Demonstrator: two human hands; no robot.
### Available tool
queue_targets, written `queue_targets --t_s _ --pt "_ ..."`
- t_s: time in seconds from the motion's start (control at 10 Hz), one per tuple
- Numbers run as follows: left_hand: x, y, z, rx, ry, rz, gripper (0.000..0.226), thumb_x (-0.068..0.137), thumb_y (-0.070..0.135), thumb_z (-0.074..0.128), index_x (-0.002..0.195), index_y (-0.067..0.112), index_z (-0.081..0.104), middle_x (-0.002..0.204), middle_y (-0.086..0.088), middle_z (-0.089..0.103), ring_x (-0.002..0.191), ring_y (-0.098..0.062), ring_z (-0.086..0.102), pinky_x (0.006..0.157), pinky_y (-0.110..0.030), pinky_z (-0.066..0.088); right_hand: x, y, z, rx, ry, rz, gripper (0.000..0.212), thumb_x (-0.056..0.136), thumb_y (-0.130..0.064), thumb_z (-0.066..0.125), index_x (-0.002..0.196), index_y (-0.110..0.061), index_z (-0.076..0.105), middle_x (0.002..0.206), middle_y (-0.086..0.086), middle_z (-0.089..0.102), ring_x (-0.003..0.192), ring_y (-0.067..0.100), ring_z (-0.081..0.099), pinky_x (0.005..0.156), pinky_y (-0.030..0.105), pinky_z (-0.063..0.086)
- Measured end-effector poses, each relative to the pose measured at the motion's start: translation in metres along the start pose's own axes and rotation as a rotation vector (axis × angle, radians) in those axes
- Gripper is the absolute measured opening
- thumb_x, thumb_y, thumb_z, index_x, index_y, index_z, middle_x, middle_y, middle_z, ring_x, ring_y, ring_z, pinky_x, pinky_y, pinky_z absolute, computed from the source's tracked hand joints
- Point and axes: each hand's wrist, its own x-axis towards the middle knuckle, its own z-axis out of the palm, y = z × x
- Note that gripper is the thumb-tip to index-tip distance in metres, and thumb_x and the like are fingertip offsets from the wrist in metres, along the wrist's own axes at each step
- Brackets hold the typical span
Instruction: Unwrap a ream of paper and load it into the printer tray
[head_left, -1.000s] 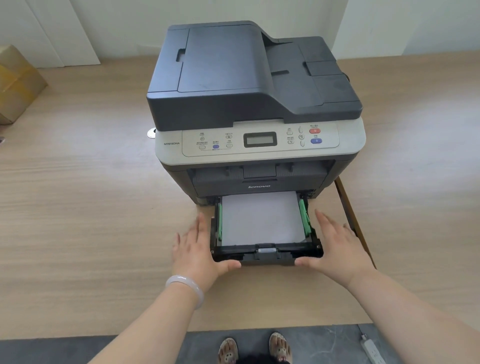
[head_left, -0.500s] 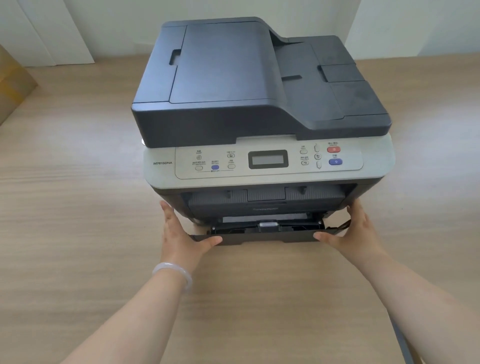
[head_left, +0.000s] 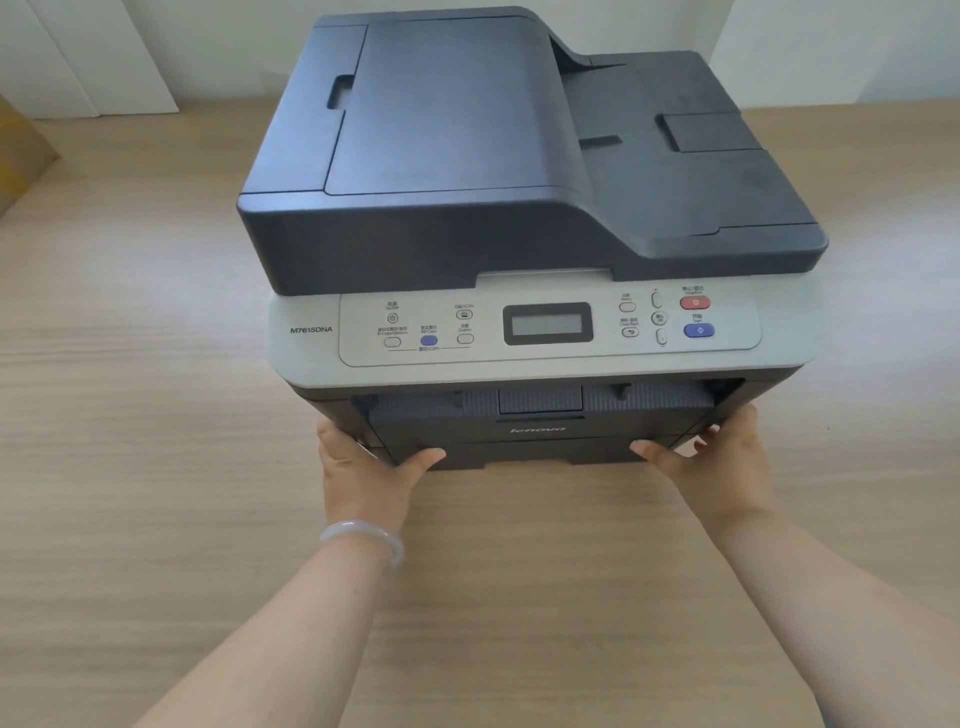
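A dark grey and light grey printer (head_left: 530, 208) stands on a wooden table (head_left: 135, 467). Its paper tray (head_left: 535, 453) sits flush in the bottom of the body, so the white paper inside is hidden. My left hand (head_left: 369, 467) presses against the tray's front left corner, thumb on the front face. At the front right corner my right hand (head_left: 711, 457) does the same, its fingers around the printer's side. Neither hand closes around anything.
A brown cardboard box (head_left: 21, 156) lies at the far left edge of the table. White wall panels stand behind the printer. The control panel (head_left: 548, 325) with a small screen faces me.
The tray, pulled out with white paper showing one second ago, has slid fully into the printer under both hands. The camera has come closer to the printer.
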Motion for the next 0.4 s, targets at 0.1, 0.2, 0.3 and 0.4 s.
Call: queue_targets --t_s 0.1,0.2,0.3,0.4 --pt "-0.004 0.002 -0.001 -0.015 -0.023 0.002 0.099 0.053 0.032 0.091 0.128 0.018 0.028 0.126 -0.004 0.045 0.117 -0.027 0.049 0.102 -0.045 0.043 -0.005 -0.004 -0.001 -0.022 -0.002 -0.003 0.078 0.058 -0.032 0.089 0.114 -0.018 0.037 0.117 0.001 0.055 0.114 0.023 0.056 0.091 0.041 0.050" --pt "-0.013 0.008 -0.005 -0.026 -0.051 -0.003 0.105 0.059 0.031 0.087 0.140 0.019 0.020 0.137 -0.005 0.043 0.127 -0.027 0.043 0.107 -0.044 0.038 -0.020 -0.011 0.000 0.022 -0.008 -0.013 0.083 0.065 -0.027 0.085 0.130 -0.016 0.034 0.131 0.003 0.054 0.124 0.023 0.052 0.096 0.041 0.048" --pt "-0.024 0.014 -0.010 -0.060 -0.099 -0.017 0.114 0.061 0.031 0.085 0.146 0.033 0.009 0.144 -0.003 0.039 0.132 -0.025 0.042 0.109 -0.045 0.037 -0.043 -0.023 -0.001 0.119 -0.043 -0.003 0.086 0.072 -0.019 0.081 0.139 -0.026 0.028 0.140 0.000 0.048 0.130 0.021 0.046 0.104 0.040 0.042" --pt "-0.049 0.026 -0.016 -0.118 -0.142 -0.015 0.107 0.062 0.030 0.081 0.143 0.039 0.013 0.139 0.000 0.048 0.125 -0.022 0.051 0.106 -0.042 0.043 -0.074 -0.030 0.004 0.045 -0.166 0.015 0.084 0.078 -0.027 0.074 0.146 -0.025 0.025 0.147 0.003 0.043 0.133 0.024 0.043 0.103 0.036 0.040"
